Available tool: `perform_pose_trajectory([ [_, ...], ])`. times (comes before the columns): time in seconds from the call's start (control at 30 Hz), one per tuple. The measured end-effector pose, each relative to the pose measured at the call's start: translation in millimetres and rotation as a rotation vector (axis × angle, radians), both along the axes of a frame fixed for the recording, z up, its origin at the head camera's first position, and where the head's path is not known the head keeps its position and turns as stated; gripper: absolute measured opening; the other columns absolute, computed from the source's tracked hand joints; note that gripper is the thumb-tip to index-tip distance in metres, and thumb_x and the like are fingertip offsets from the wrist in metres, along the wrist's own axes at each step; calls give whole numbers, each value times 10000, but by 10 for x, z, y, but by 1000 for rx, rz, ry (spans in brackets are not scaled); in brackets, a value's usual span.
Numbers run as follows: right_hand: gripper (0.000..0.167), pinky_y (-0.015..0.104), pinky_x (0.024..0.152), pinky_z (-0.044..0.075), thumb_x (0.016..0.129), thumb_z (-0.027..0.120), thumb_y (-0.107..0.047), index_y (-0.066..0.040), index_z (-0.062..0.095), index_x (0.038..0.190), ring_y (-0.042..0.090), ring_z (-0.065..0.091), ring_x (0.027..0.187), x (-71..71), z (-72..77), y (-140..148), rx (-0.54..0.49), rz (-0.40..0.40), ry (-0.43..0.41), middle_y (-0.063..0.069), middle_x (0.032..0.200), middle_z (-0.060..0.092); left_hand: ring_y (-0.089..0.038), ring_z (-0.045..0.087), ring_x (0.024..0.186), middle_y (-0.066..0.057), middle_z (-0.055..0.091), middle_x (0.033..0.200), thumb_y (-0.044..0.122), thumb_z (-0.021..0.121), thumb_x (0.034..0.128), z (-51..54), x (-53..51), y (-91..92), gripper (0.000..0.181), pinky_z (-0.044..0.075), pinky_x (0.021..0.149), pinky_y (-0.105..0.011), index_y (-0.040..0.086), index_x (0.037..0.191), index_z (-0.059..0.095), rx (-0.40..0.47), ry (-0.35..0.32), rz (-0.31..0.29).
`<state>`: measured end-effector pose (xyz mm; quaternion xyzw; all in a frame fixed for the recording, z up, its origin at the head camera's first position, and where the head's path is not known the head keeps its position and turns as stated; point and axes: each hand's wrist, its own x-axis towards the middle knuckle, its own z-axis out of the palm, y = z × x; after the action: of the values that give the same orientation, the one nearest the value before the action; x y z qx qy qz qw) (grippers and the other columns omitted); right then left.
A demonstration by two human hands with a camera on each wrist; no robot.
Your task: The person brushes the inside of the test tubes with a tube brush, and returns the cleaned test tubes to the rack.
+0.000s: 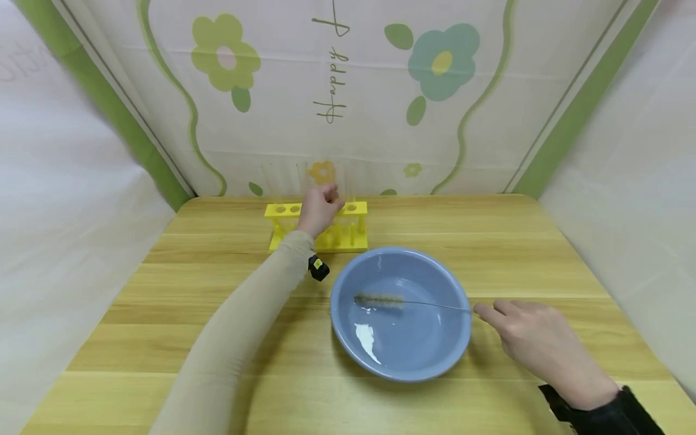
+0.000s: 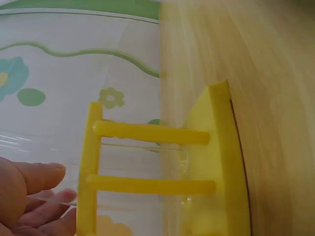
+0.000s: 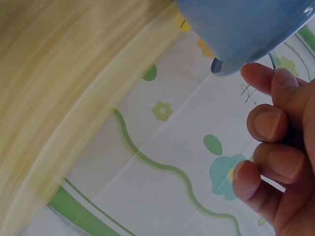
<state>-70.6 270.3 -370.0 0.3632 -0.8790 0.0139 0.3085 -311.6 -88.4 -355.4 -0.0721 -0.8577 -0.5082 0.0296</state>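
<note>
Right hand (image 1: 535, 338) pinches the brush (image 1: 386, 300) across the basin's (image 1: 399, 376) right rim; left hand (image 1: 319, 208), part-curled, at the rack (image 1: 341, 243) near the desk's (image 1: 163, 314) back edge, can't tell whether gripping a tube (image 1: 270, 181)!

Wood-grain table (image 1: 136, 338), flower-printed white backdrop (image 1: 364, 139), green lettering (image 1: 333, 87)

One yellow rack (image 1: 342, 243), one blue basin (image 1: 402, 347), one brush (image 1: 383, 300), two hands (image 1: 535, 341) and one counter (image 1: 446, 411) can be counted, with at least three clear tubes (image 1: 272, 181) and four printed flowers (image 1: 225, 57).
</note>
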Motion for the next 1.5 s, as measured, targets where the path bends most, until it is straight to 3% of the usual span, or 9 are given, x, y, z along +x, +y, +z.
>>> perform_pose_trajectory([
  [0.13, 513, 150, 389, 159, 885, 175, -48, -135, 680, 895, 2, 190, 495, 4, -16, -14, -39, -9, -24, -121, 592, 372, -216, 614, 1087, -76, 674, 1160, 146, 687, 948, -14, 3, -7, 454, 546, 870, -322, 70, 1381, 577, -14, 6, 24],
  [0.3, 489, 182, 334, 255, 1094, 255, -293, -192, 641, 811, -35, 262, 467, 7, -29, -11, -118, -37, -12, -171, 577, 444, -189, 621, 1043, -26, 683, 1084, 198, 685, 953, 73, 46, -12, 454, 541, 864, -320, 74, 1377, 581, -23, 70, 44],
  [0.5, 541, 214, 332, 341, 1082, 275, -438, -192, 690, 836, 88, 579, 460, 13, -29, 62, -178, -72, -17, -68, 716, 705, -161, 654, 955, -37, 688, 1005, 174, 683, 951, 308, 121, 1, 433, 549, 836, -272, 25, 1348, 595, -29, 271, 17],
  [0.6, 545, 215, 333, 340, 1077, 289, -454, -176, 702, 856, 182, 642, 500, 12, -16, 116, -209, -67, -20, -14, 751, 732, -153, 669, 938, -40, 687, 984, 163, 690, 944, 460, 203, -11, 436, 546, 828, -229, 14, 1342, 594, -24, 345, 13],
  [0.77, 529, 212, 381, 397, 1076, 312, -448, -179, 710, 855, 200, 675, 558, 2, 38, 231, -247, -47, -20, -16, 738, 728, -147, 676, 933, -38, 681, 996, 208, 680, 947, 680, 422, -42, 464, 541, 827, -198, 17, 1358, 578, -50, 461, -29],
  [0.97, 545, 197, 442, 447, 1074, 318, -437, -137, 726, 873, 141, 687, 613, 0, 119, 357, -282, -32, -45, -8, 745, 727, -174, 646, 780, -101, 632, 936, 132, 675, 949, 748, 744, -117, 408, 560, 703, -245, -19, 1320, 598, -257, 762, -189],
  [1.1, 559, 204, 479, 472, 1069, 324, -443, -124, 734, 863, 67, 671, 629, -3, 170, 413, -309, -47, -48, -15, 741, 722, -194, 635, 718, -124, 633, 962, 90, 727, 905, 711, 975, -230, 377, 543, 597, -284, 1, 1263, 647, -444, 892, -275],
  [1.3, 529, 134, 486, 420, 1063, 359, -416, -101, 735, 866, -34, 630, 640, -3, 204, 470, -369, -41, -77, -39, 751, 715, -219, 623, 682, -109, 644, 943, 99, 814, 823, 641, 1322, -442, 388, 507, 489, -289, 101, 1192, 695, -715, 957, -331],
  [1.5, 395, 126, 468, 350, 1060, 445, -286, -75, 727, 882, -85, 554, 595, 33, 208, 497, -422, -46, -129, -93, 791, 705, -215, 559, 628, -98, 623, 919, 108, 817, 820, 586, 1564, -601, 377, 421, 430, -260, 121, 1171, 683, -887, 968, -342],
])
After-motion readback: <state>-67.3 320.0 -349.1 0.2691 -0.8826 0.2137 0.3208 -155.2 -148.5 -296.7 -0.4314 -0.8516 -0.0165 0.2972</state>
